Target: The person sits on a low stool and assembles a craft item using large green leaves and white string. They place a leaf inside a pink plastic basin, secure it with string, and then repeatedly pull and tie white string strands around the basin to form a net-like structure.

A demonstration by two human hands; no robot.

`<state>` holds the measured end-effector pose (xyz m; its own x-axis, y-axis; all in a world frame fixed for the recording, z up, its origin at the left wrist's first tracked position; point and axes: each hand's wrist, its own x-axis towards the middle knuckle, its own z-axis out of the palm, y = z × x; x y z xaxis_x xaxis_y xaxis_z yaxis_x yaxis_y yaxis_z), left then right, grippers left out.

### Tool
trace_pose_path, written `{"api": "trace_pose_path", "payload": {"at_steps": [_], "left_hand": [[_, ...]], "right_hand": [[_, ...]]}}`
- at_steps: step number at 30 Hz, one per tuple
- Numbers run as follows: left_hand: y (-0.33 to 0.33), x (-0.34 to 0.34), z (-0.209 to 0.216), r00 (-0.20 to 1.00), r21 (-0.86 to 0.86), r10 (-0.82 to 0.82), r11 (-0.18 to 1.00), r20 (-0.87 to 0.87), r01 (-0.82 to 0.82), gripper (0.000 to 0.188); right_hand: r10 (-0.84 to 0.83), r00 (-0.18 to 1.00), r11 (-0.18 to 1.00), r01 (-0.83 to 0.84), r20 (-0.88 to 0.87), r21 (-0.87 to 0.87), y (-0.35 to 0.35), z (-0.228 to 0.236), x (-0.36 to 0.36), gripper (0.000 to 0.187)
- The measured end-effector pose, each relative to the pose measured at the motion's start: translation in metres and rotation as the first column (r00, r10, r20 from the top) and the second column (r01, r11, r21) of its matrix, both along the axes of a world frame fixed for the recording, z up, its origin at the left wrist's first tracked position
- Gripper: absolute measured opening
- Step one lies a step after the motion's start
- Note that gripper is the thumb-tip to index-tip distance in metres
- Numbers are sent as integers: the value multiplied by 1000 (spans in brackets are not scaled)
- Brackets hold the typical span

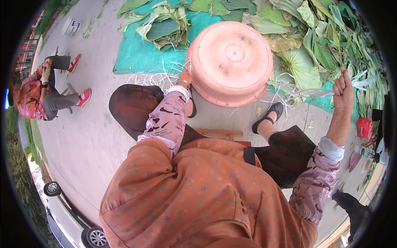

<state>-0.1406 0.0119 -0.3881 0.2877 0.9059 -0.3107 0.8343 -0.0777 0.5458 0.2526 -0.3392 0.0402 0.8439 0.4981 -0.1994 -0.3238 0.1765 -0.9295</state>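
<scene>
My right hand (343, 89) is raised on the right, closed in a fist round white plastic strips (316, 92). The strips stretch left from the fist toward the basin, and a loose end sticks out on its right. My left hand (185, 77) is low beside the left rim of a pink plastic basin (232, 62), which lies upside down. Its fingers look closed, but what is in them is too small to tell. More thin white strips (154, 78) lie tangled just left of that hand.
Large green leaves (285, 25) are heaped on a teal sheet (136, 51); a bundle of folded leaves (167, 27) lies at its left. A wooden stool (219, 133) is under me. Left are a seated person (41, 91), a white bucket (71, 27) and a white car (68, 219).
</scene>
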Motion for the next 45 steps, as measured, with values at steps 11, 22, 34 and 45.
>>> {"api": "trace_pose_path", "payload": {"at_steps": [11, 22, 34, 45], "left_hand": [[4, 15, 6, 959, 193, -224, 947, -174, 256, 10], [-16, 10, -6, 982, -549, 181, 826, 47, -127, 20], [-54, 11, 24, 939, -160, -105, 986, -327, 54, 24], [-15, 83, 185, 851, 612, -85, 732, 518, -300, 14]], "right_hand": [[-7, 1000, 1000, 7, -2, 10, 0, 2, -3, 21], [39, 999, 999, -39, -11, 29, -4, 3, -3, 20], [58, 998, 998, -57, -31, 30, -6, -5, 4, 21], [129, 988, 989, -135, -87, -60, 22, -16, -14, 23]]}}
